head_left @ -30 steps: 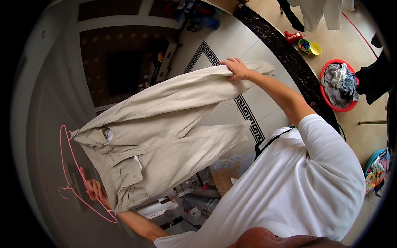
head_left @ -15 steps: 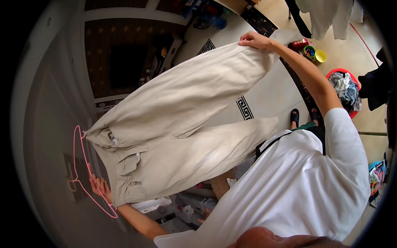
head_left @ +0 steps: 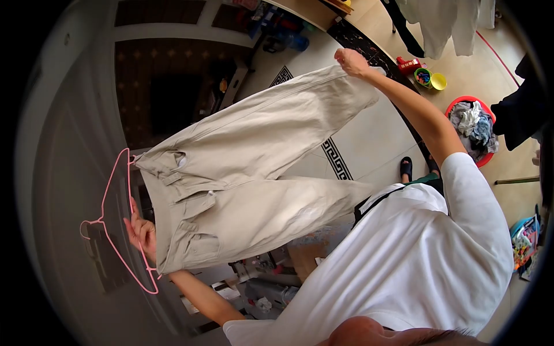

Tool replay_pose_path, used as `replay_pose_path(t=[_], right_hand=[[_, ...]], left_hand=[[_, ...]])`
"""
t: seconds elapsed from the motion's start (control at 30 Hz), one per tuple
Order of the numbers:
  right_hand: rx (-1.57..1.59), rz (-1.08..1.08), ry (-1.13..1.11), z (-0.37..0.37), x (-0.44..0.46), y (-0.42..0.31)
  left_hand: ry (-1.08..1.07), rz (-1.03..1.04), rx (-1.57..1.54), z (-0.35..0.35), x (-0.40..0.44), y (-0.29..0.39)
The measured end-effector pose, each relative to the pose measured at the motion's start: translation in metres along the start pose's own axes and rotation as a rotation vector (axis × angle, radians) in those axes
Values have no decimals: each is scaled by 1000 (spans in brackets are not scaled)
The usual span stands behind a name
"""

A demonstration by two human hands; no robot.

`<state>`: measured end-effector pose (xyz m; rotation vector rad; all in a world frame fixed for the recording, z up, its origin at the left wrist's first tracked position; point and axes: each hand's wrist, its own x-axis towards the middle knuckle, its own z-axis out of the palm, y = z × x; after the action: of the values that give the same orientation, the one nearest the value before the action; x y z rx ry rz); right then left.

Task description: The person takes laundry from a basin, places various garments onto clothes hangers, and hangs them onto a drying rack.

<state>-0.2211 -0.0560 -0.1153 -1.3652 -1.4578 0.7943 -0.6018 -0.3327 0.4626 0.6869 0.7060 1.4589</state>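
A pair of beige trousers hangs stretched out sideways across the view. A pink hanger is clipped to the corners of its waistband, its hook towards the left of the view. My left hand reaches behind the waistband, its fingers curled at the hanger's bar. Its forearm shows below the trousers. At the upper right, my right hand is closed on the edge of one trouser leg near the hem. The other leg hangs loose near my white shirt.
A red basin heaped with laundry stands on the tiled floor beside dark hanging clothes. Near it are a red toy, a green tub and a yellow bowl. Pale clothes hang at the upper right.
The hanger and waistband have shifted up and slightly right in the view. My right hand has turned a little at the leg's edge, and the trouser legs appear less stretched.
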Motion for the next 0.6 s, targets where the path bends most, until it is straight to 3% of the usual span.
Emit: replay_pose_path(t=[0.07, 0.2, 0.27, 0.3, 0.37, 0.5, 0.6], right_hand=[[128, -103, -110, -11, -27, -25], [420, -194, -461, -15, -81, -90], [466, -343, -560, -24, -112, -123], [546, -271, -665, -39, -131, -145], [577, -580, -603, -42, -166, -166], [444, -537, -540, -52, -242, -191], [385, -507, -339, -41, -273, -189]], left_hand=[[-16, -11, -49, -14, 11, -31], [-30, -1, -164, -70, 68, -157], [-63, 45, -136, -87, 83, -212], [-23, 121, 17, -98, 87, -237], [36, 235, 138, -113, 85, -281], [298, 448, 347, -108, 59, -361], [356, 421, 412, -91, 26, -413]])
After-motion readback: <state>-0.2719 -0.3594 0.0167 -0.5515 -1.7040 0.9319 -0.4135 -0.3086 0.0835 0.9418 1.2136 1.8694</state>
